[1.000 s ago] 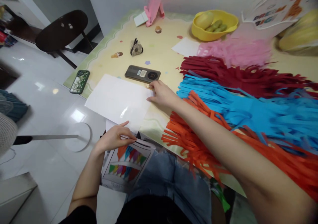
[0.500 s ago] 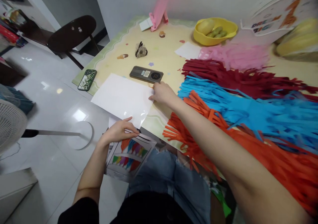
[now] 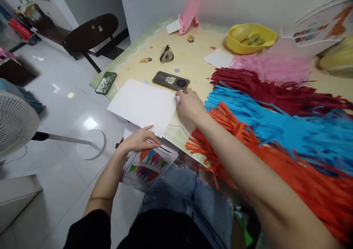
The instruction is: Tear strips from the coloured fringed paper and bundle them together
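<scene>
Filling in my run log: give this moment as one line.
left hand: resting on printed pack at lap | right hand: at right edge of white sheet | beside: dark phone, orange fringe

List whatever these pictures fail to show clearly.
Head view: right hand covers a corner of the white sheet; pinching or pressing cannot be told.
Head view: printed sheet on the lap, lettering too small, top hidden under left hand.
Head view: poster at top right, blurred and cut by the edge.
Head view: fan, cut off by the left edge.
</scene>
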A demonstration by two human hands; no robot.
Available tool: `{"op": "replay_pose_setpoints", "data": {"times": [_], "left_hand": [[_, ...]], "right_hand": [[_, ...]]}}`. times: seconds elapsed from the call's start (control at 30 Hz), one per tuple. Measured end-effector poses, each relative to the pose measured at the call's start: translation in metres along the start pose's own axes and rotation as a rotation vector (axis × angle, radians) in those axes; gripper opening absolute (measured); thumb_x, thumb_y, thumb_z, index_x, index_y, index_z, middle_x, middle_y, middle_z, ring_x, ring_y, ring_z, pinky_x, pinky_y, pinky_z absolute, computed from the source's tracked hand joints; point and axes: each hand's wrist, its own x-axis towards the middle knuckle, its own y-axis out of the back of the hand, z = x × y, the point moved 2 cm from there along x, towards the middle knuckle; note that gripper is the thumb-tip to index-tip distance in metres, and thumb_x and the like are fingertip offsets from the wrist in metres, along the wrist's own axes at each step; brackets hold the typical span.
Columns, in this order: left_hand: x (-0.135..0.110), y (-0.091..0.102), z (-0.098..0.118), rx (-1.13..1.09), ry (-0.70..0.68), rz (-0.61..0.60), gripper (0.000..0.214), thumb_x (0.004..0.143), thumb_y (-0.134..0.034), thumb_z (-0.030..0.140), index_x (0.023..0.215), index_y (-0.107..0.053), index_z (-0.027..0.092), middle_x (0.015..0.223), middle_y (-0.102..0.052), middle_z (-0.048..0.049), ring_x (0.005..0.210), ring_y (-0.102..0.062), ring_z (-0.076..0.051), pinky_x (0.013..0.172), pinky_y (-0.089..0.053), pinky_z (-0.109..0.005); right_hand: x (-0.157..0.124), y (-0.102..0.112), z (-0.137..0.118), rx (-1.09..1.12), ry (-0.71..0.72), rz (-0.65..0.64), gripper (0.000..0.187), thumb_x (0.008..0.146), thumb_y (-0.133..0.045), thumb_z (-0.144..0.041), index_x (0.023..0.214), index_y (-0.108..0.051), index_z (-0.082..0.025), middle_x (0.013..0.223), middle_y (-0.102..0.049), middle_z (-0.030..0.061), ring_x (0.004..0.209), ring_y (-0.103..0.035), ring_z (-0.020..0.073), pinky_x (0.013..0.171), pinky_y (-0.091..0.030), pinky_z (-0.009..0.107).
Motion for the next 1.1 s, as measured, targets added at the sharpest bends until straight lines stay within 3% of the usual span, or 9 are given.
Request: {"op": "replay_pose_setpoints", "data": {"times": [0.07, 0.13, 0.2, 0.4, 0.7, 0.87, 1.1], "left_hand": [[0.0, 0.0, 0.001, -0.001, 0.001, -0.011, 0.016, 0.092, -0.067, 0.032, 0.09, -0.079, 0.022, 0.092, -0.081, 0.0002, 0.085, -0.075, -0.013, 0.129, -0.02, -0.048], [0.0, -0.001, 0.002, -0.003, 0.004, -0.014, 0.016, 0.092, -0.067, 0.031, 0.09, -0.079, 0.022, 0.093, -0.081, 0.0001, 0.086, -0.075, -0.013, 0.129, -0.02, -0.047], [-0.001, -0.002, 0.002, -0.01, 0.004, -0.004, 0.016, 0.093, -0.066, 0.031, 0.091, -0.079, 0.021, 0.094, -0.081, -0.0003, 0.087, -0.075, -0.013, 0.129, -0.021, -0.045], [-0.002, -0.004, 0.0, 0.0, 0.012, 0.014, 0.017, 0.093, -0.067, 0.032, 0.093, -0.08, 0.021, 0.095, -0.082, -0.001, 0.09, -0.076, -0.015, 0.129, -0.022, -0.044], [-0.002, -0.002, -0.001, 0.005, 0.003, 0.033, 0.015, 0.091, -0.069, 0.032, 0.093, -0.08, 0.021, 0.095, -0.082, -0.0022, 0.09, -0.077, -0.017, 0.126, -0.026, -0.048], [0.0, -0.003, -0.004, -0.011, -0.002, 0.047, 0.017, 0.09, -0.069, 0.033, 0.093, -0.08, 0.021, 0.095, -0.082, -0.0028, 0.087, -0.077, -0.017, 0.127, -0.025, -0.05], [-0.001, 0.002, -0.002, -0.035, -0.03, 0.113, 0.016, 0.088, -0.071, 0.034, 0.088, -0.081, 0.021, 0.087, -0.081, -0.0027, 0.078, -0.075, -0.015, 0.127, -0.024, -0.056]], "right_hand": [[-0.008, -0.014, -0.018, -0.071, 0.169, 0.022, 0.039, 0.081, -0.054, -0.003, 0.118, -0.06, -0.014, 0.122, -0.063, 0.0208, 0.111, -0.061, 0.0332, 0.096, -0.05, 0.049], [-0.016, -0.034, -0.038, -0.109, 0.329, -0.098, 0.043, 0.083, -0.052, -0.003, 0.124, -0.055, -0.013, 0.125, -0.061, 0.019, 0.111, -0.061, 0.0299, 0.096, -0.05, 0.043], [-0.022, -0.052, -0.055, -0.127, 0.39, -0.232, 0.043, 0.085, -0.049, -0.002, 0.126, -0.053, -0.013, 0.126, -0.06, 0.0163, 0.111, -0.061, 0.0262, 0.094, -0.05, 0.038], [-0.027, -0.068, -0.074, -0.164, 0.372, -0.297, 0.039, 0.088, -0.048, -0.002, 0.125, -0.055, -0.01, 0.122, -0.06, 0.0174, 0.111, -0.06, 0.0267, 0.094, -0.048, 0.037], [-0.018, -0.078, -0.074, -0.047, 0.311, -0.254, 0.042, 0.077, -0.049, 0.007, 0.112, -0.06, -0.012, 0.111, -0.064, 0.0163, 0.097, -0.059, 0.0259, 0.085, -0.045, 0.035], [-0.02, -0.066, -0.068, 0.136, 0.302, -0.178, 0.035, 0.075, -0.051, 0.005, 0.101, -0.059, -0.017, 0.088, -0.066, 0.007, 0.094, -0.058, 0.0251, 0.085, -0.044, 0.035], [-0.03, -0.015, -0.041, 0.501, 0.147, 0.009, 0.028, 0.079, -0.056, -0.014, 0.105, -0.047, -0.021, 0.082, -0.066, -0.0011, 0.074, -0.062, 0.0152, 0.075, -0.049, 0.03]]}}
